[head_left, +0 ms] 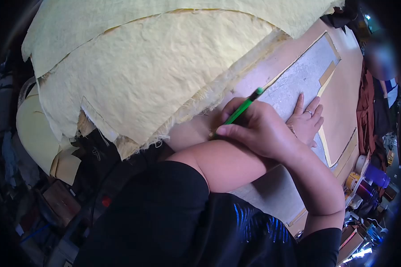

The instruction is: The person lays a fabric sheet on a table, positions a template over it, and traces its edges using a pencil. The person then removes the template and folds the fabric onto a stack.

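Note:
My right hand is closed round a green pencil, whose dark, green-tipped end points up and right. The pencil's lower end comes down beside the tan sheet, near the frayed edge of a pale yellow fabric sheet. My left hand, with a ring on one finger, lies flat with fingers spread on a grey, flat panel edged in yellowish strips. My left arm passes beneath my right forearm. Part of the panel is hidden under my arms.
Layers of the pale fabric cover the upper left of the work surface. A rounded cream piece is at the far left. Brown cloth hangs at the right edge, above rolls of tape and a purple container. A blurred person is beyond.

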The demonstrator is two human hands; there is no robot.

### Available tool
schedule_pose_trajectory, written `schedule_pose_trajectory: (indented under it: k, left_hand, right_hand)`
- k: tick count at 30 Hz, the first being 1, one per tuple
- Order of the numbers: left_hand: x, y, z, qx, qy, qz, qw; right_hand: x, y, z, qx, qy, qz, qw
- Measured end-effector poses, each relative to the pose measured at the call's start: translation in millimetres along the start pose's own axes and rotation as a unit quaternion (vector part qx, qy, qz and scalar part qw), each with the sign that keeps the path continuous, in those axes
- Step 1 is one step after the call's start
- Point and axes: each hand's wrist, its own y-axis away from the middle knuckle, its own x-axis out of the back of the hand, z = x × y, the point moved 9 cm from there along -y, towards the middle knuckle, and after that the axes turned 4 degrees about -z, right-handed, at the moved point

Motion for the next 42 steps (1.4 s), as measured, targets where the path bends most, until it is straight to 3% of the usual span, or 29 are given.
schedule_pose_trajectory:
  k: [3, 6, 9, 13, 15, 17, 18, 19, 21, 22, 23, 24, 30, 33, 36, 39, 42]
  left_hand:
    - [0, 1, 0, 0.001, 0.007, -0.003, 1.0]
    - [0, 2, 1, -0.004, 0.006, 0.026, 1.0]
    - [3, 5, 1, -0.008, 0.001, 0.044, 0.999]
    - [2, 2, 0, -0.005, 0.019, 0.007, 1.0]
    - [4, 3, -1, -0.01, 0.006, 0.04, 0.999]
    - [0, 5, 0, -0.025, -0.019, 0.103, 0.994]
    - [0, 6, -2, -0.026, 0.0, 0.096, 0.995]
    - [-4, 3, -1, -0.011, -0.07, 0.069, 0.995]
    - [-25, -15, -15, 0.038, 0.231, 0.036, 0.972]
    - [-12, -10, -4, 0.046, 0.008, -0.166, 0.985]
    - [2, -2, -3, 0.06, -0.005, -0.049, 0.997]
    - [3, -1, -3, 0.06, 0.011, -0.029, 0.998]
    - [10, -2, -4, 0.063, 0.034, -0.01, 0.997]
    - [9, -2, -4, 0.063, 0.041, -0.008, 0.997]
    - [9, -2, -4, 0.064, 0.039, -0.019, 0.997]
    - [9, -3, -3, 0.063, 0.043, -0.038, 0.996]
    - [11, -2, -1, 0.05, 0.023, -0.033, 0.998]
  right_hand:
    - [2, 1, -13, 0.04, 0.037, 0.012, 0.998]
    - [25, 6, 7, -0.002, -0.016, 0.094, 0.995]
    - [23, 7, 6, -0.047, -0.026, 0.082, 0.995]
    - [10, 0, -3, 0.028, 0.001, 0.047, 0.999]
    - [20, 4, 0, -0.009, 0.026, 0.065, 0.997]
    - [45, 15, 7, -0.063, 0.054, 0.11, 0.991]
    - [59, 20, 15, -0.098, 0.049, 0.132, 0.985]
    - [77, 24, 27, -0.102, 0.051, 0.17, 0.979]
    - [123, 32, 39, -0.059, 0.046, 0.282, 0.956]
    - [146, 32, 49, -0.04, 0.061, 0.299, 0.951]
    - [171, 33, 58, -0.02, 0.075, 0.315, 0.946]
    - [197, 33, 72, -0.027, 0.059, 0.33, 0.942]
    - [321, 41, 121, -0.054, -0.046, 0.407, 0.911]
    - [390, 46, 158, -0.037, -0.072, 0.512, 0.855]
    - [410, 59, 165, 0.041, 0.032, 0.623, 0.78]
    - [377, 85, 157, 0.118, -0.107, 0.68, 0.715]
    - [330, 106, 141, 0.166, -0.135, 0.681, 0.7]
